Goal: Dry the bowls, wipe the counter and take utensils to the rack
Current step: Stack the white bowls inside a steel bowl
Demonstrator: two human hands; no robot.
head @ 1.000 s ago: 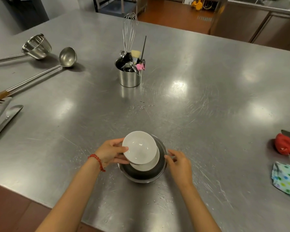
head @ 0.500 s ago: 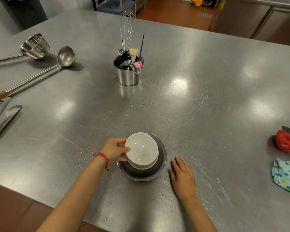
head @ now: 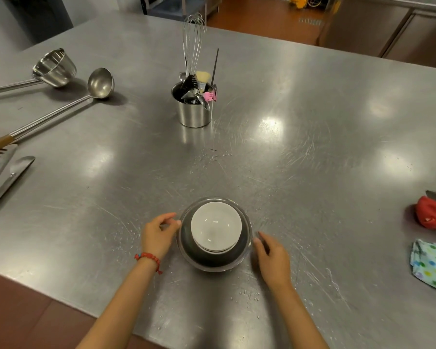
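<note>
The left hand (head: 159, 235) has released the white bowl (head: 215, 226), fingers loose beside the steel bowl (head: 213, 260); the right hand (head: 272, 260) rests open nearby.

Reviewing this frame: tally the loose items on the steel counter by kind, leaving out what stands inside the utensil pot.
Bowls: 3, two white bowls nested in a steel bowl
Ladles: 2
Cloths: 2, red cloth, dotted cloth
Utensil pot: 1
Tongs: 1
Total: 9
</note>
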